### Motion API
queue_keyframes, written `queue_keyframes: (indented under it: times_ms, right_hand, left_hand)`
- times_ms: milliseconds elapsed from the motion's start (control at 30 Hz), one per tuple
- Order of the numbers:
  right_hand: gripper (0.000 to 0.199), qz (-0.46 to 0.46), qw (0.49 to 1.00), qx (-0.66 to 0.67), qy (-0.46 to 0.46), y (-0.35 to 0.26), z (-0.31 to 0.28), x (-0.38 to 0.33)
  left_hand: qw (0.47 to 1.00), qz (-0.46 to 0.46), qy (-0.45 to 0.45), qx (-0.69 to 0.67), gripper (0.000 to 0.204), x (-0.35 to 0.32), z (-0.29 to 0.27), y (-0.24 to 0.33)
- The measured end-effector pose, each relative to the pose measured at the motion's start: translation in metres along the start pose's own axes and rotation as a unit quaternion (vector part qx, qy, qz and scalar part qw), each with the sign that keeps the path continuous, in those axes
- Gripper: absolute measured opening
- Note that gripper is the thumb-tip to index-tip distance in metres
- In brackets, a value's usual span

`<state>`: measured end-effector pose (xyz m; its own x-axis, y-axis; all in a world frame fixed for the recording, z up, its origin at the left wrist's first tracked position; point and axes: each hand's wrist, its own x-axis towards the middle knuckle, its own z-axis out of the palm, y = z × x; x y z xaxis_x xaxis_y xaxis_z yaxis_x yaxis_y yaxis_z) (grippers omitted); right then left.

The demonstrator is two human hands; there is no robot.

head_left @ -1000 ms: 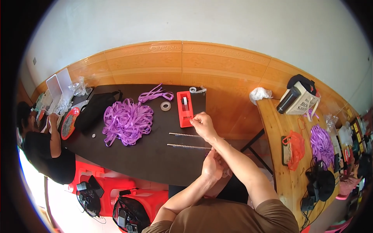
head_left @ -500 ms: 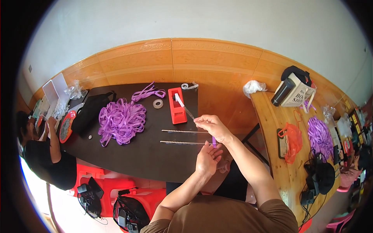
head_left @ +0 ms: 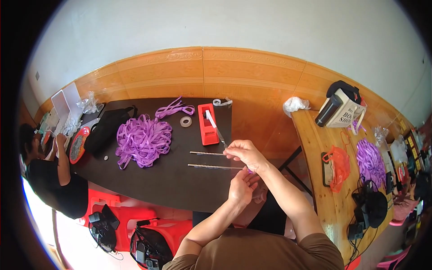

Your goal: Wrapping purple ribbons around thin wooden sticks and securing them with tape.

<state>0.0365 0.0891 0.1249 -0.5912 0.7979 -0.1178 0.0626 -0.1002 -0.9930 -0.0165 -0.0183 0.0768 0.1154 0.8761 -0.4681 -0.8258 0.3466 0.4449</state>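
My right hand (head_left: 245, 154) is closed in a pinch on the end of a tape strip (head_left: 219, 134). This strip, whitish then clear, runs from a red tape dispenser (head_left: 209, 135) on the dark table. Just below it my left hand (head_left: 241, 189) is palm up, thumb and fingers curled together around a bit of purple ribbon (head_left: 250, 171); most of that ribbon is hidden by the hands. Two thin metal rods, an upper rod (head_left: 204, 153) and a lower rod (head_left: 209, 166), lie parallel from the tabletop toward my hands.
A heap of purple ribbon (head_left: 143, 141), a tape roll (head_left: 185, 121) and a black bag (head_left: 110, 128) lie on the dark table (head_left: 157, 184). Red stools (head_left: 130, 220) stand below it. At left a person (head_left: 54, 180) works. The wooden table (head_left: 321, 198) at right bears an orange bag (head_left: 338, 166).
My right hand has moved slightly down toward my left hand, drawing the tape strip with it. Less purple ribbon shows between the hands, and my left thumb sits closer to it.
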Motion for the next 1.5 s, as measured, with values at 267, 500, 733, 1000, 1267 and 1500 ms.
queue_keyframes:
  times_ms: [267, 500, 733, 1000, 1267, 1500]
  right_hand:
    - [0.019, 0.008, 0.999, 0.026, 0.042, -0.014, 0.007, -0.006]
    - [0.019, -0.09, 0.994, 0.035, 0.044, -0.022, 0.019, 0.007]
    - [0.016, -0.045, 0.992, 0.12, 0.021, -0.015, 0.038, 0.022]
    - [0.021, -0.095, 0.976, -0.189, 0.047, 0.015, 0.02, 0.026]
    - [0.016, -0.019, 0.996, -0.054, 0.067, 0.007, 0.004, -0.025]
    - [0.018, 0.02, 0.997, -0.017, 0.071, 0.003, -0.008, -0.032]
  left_hand:
    - [1.0, 0.006, -0.005, -0.004, 0.026, -0.001, 0.001, 0.002]
    - [1.0, 0.011, 0.0, -0.009, 0.025, -0.001, 0.003, 0.0]
    - [1.0, 0.022, -0.013, -0.003, 0.027, 0.0, -0.001, -0.001]
    - [0.999, 0.019, 0.003, -0.029, 0.022, 0.001, -0.004, -0.004]
    - [1.0, 0.017, -0.012, 0.004, 0.023, 0.001, -0.002, -0.003]
    - [1.0, 0.016, -0.003, 0.002, 0.024, 0.004, -0.001, -0.003]
